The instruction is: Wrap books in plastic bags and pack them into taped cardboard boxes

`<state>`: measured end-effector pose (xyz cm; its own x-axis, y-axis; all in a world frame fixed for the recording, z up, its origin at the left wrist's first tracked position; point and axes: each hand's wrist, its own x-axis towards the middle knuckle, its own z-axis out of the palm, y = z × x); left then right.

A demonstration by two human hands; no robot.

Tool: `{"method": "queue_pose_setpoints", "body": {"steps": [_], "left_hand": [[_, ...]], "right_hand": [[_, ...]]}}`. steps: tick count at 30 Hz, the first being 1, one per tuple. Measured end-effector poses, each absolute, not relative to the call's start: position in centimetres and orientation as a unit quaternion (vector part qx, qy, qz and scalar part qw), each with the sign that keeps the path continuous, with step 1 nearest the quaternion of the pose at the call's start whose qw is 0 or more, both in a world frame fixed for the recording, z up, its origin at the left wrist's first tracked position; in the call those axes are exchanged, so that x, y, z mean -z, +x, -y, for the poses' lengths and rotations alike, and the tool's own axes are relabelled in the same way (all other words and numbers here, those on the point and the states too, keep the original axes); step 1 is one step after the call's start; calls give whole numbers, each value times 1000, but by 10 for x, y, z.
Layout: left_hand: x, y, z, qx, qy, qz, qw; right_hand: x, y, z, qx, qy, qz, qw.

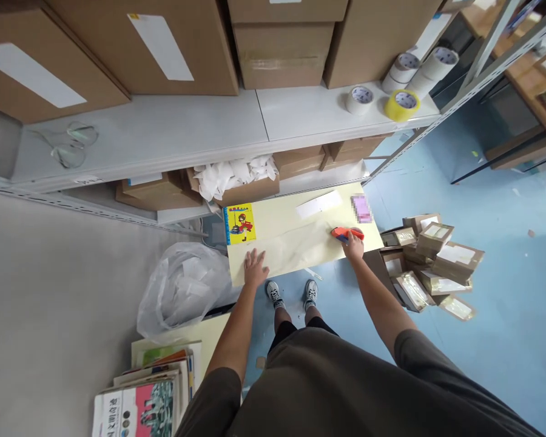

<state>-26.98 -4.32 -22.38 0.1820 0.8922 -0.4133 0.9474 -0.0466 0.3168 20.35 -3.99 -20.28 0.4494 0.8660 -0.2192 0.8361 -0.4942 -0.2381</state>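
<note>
My left hand lies on the pale yellow tabletop near its front left, fingers spread. A thin see-through sheet lies flat to the right of that hand. Toward the table's right end, my right hand is closed on a red-orange hand tool with a dark blue part; its exact kind is too small to make out. At the back left of the table lies a yellow picture book with a blue edge. A white paper slip and a blurred pink-purple item lie farther back.
A grey shelf with cardboard boxes and tape rolls stands beyond the table. On the left are a plastic bag of white scraps and a stack of books. Small parcels are piled at the right.
</note>
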Motion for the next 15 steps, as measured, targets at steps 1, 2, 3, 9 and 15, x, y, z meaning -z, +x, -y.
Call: {"method": "queue_pose_setpoints", "body": {"steps": [1, 2, 3, 9, 15], "left_hand": [[223, -267, 44, 56, 722, -637, 263], [223, -264, 44, 59, 722, -637, 261], [222, -260, 44, 63, 722, -638, 262], [220, -227, 40, 71, 715, -639, 274], [214, -212, 38, 64, 704, -653, 272]], "right_hand": [[206, 213, 35, -169, -849, 499, 40], [209, 221, 30, -177, -851, 494, 36], [211, 228, 26, -179, -855, 486, 36], [206, 225, 27, -105, -854, 489, 141], [208, 119, 48, -215, -678, 674, 199]]}}
